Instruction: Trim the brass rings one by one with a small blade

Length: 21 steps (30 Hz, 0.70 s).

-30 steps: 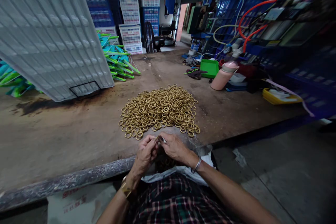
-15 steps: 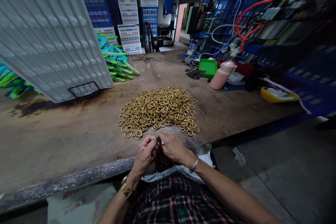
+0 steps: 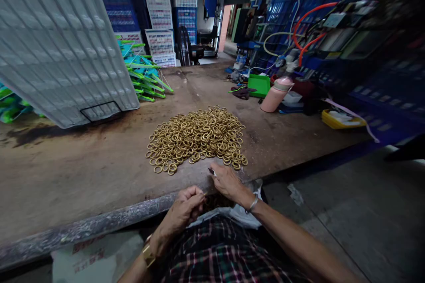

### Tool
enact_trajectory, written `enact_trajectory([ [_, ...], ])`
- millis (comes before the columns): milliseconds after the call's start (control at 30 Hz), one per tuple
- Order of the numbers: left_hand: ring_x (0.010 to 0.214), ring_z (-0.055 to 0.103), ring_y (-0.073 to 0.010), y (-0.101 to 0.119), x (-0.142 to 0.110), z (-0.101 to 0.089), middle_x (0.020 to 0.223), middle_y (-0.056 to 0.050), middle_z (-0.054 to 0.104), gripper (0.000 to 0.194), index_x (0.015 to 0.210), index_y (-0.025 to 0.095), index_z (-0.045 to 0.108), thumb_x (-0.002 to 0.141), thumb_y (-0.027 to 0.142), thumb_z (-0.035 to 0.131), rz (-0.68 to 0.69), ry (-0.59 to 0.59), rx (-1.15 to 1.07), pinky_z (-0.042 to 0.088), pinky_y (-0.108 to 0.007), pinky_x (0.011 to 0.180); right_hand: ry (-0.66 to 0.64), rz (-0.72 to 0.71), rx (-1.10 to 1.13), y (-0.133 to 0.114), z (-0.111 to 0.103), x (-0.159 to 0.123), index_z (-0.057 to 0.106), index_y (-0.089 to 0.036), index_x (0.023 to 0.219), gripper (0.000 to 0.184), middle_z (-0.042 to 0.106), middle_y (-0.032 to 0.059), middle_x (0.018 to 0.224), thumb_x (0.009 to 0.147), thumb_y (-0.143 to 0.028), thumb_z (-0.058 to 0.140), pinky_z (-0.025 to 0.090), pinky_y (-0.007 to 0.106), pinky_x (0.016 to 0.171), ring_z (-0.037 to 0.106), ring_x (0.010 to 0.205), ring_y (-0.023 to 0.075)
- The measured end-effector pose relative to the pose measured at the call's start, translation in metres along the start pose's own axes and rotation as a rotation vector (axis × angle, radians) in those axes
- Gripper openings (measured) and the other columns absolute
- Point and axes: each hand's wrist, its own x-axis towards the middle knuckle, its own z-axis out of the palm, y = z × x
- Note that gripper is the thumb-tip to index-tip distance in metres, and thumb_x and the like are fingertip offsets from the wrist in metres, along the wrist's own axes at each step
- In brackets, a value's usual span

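Observation:
A heap of gold-coloured rings (image 3: 199,135) lies on the worktable in front of me. Low at the table's front edge, my left hand (image 3: 187,205) is closed in a pinch. A gold-coloured ring (image 3: 205,194), seen edge-on and mostly covered, shows at its fingertips. My right hand (image 3: 229,183), closed round a small tool with a dark pointed tip (image 3: 211,171), is just short of the heap's near edge. The tool's handle is hidden in the fingers. Between my wrists, a white bag (image 3: 241,216) sits open below the table edge, with dim rings inside.
A tall pale ribbed stack (image 3: 69,48) stands on the left, beside green and blue plastic pieces (image 3: 148,82). At the right are a pink bottle (image 3: 275,96), a green tray (image 3: 259,86) and a yellow tray (image 3: 341,120). Crates (image 3: 157,17) rise behind the worktable (image 3: 99,168).
My hands have come apart. The left has dropped lower toward my lap, while the right has shifted right with the tool. The view has turned slightly.

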Motion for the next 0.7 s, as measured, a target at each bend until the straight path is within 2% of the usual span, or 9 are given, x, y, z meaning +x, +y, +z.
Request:
enact_trajectory([
  [100,0.031,0.025,-0.0014,-0.019,-0.005,-0.006,0.045,0.007,0.045,0.027,0.064,0.016,0.047,0.070,0.039,0.060,-0.194,-0.001,-0.047,0.010,-0.015,0.031,-0.039,-0.142,0.106,0.013,0.010,-0.035,0.052,-0.018,0.086,0.017,0.057,0.0022,0.073,0.079,-0.013,0.038,0.033,0.024,0.064,0.050,0.067,0.0140],
  [167,0.031,0.028,-0.0009,-0.032,-0.007,-0.012,0.047,0.006,0.046,0.023,0.065,0.013,0.051,0.068,0.033,0.062,-0.319,0.044,-0.130,0.008,-0.014,0.030,-0.101,-0.171,0.159,0.021,0.022,-0.059,0.053,-0.019,0.087,0.018,0.057,0.0022,0.077,0.076,-0.011,0.040,0.034,0.024,0.064,0.050,0.069,0.0136],
  [267,0.032,0.032,-0.0007,-0.045,-0.005,-0.018,0.049,0.004,0.047,0.015,0.068,0.010,0.054,0.070,0.023,0.060,-0.473,0.127,-0.369,0.010,-0.012,0.030,-0.132,-0.054,0.266,0.028,0.043,-0.083,0.055,-0.018,0.092,0.020,0.058,0.0040,0.084,0.079,-0.015,0.040,0.036,0.024,0.067,0.052,0.077,0.0146],
  [333,0.033,0.033,-0.0010,-0.051,0.000,-0.018,0.049,0.003,0.046,0.011,0.069,0.009,0.054,0.074,0.018,0.056,-0.522,0.179,-0.489,0.014,-0.011,0.029,-0.184,0.040,0.385,0.030,0.053,-0.089,0.056,-0.019,0.095,0.022,0.061,0.0036,0.086,0.083,-0.021,0.038,0.038,0.023,0.068,0.054,0.077,0.0138],
  [400,0.034,0.035,-0.0016,-0.056,0.008,-0.014,0.049,0.003,0.046,0.012,0.070,0.009,0.054,0.078,0.016,0.051,-0.521,0.219,-0.531,0.019,-0.011,0.030,-0.270,0.060,0.469,0.028,0.059,-0.091,0.058,-0.019,0.096,0.024,0.063,0.0025,0.085,0.085,-0.025,0.037,0.039,0.022,0.067,0.056,0.074,0.0131],
  [533,0.041,0.046,-0.0048,-0.067,0.030,0.002,0.056,0.001,0.053,0.014,0.071,0.011,0.052,0.082,0.017,0.047,-0.454,0.303,-0.506,0.036,-0.014,0.038,-0.358,-0.041,0.442,0.026,0.059,-0.095,0.062,-0.018,0.086,0.022,0.065,0.0024,0.081,0.082,-0.021,0.041,0.038,0.021,0.066,0.056,0.074,0.0138],
  [633,0.054,0.056,-0.0081,-0.072,0.041,0.014,0.063,0.000,0.058,0.010,0.071,0.014,0.051,0.080,0.014,0.048,-0.360,0.365,-0.427,0.045,-0.018,0.053,-0.305,-0.047,0.386,0.026,0.056,-0.102,0.062,-0.017,0.077,0.022,0.063,0.0017,0.073,0.081,-0.021,0.041,0.035,0.020,0.061,0.054,0.068,0.0126],
  [700,0.063,0.059,-0.0111,-0.073,0.044,0.020,0.067,-0.001,0.061,0.002,0.073,0.015,0.055,0.075,0.014,0.055,-0.282,0.354,-0.347,0.046,-0.019,0.059,-0.217,-0.024,0.361,0.025,0.056,-0.107,0.060,-0.017,0.071,0.023,0.061,0.0003,0.067,0.082,-0.021,0.040,0.034,0.019,0.058,0.052,0.062,0.0112],
])
